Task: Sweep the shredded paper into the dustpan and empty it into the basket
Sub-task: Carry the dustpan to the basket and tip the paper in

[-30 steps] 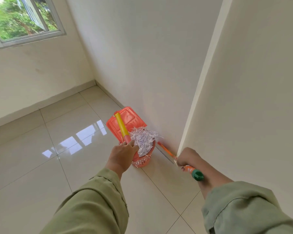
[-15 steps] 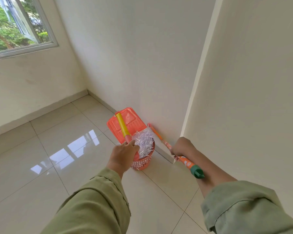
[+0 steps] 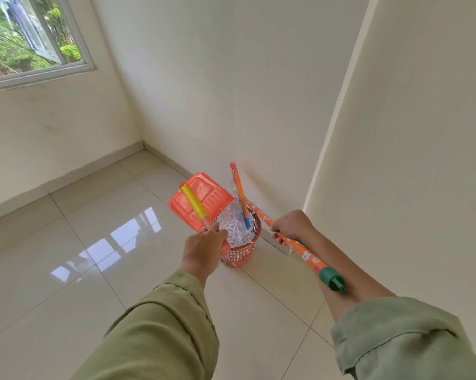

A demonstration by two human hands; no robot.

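My left hand (image 3: 204, 244) is wrapped round the low end of the dustpan (image 3: 201, 200) handle, tipping the pan over the far-left side of the basket (image 3: 242, 255), which stands on the floor tiles against the wall. My right hand (image 3: 291, 226) is clenched on the broom (image 3: 299, 248) stick to the right of the basket; the broom head seems to hang above the rim, though that part is blurred. The shredded paper (image 3: 234, 224) lies heaped in the basket, piled up to its rim. I judge it featherlight, springy and apt to drift or snag, so the pan wants shaking out low over the rim. The pan looks like stiff, light plastic, best held where I have it; the basket looks light enough to tip if knocked
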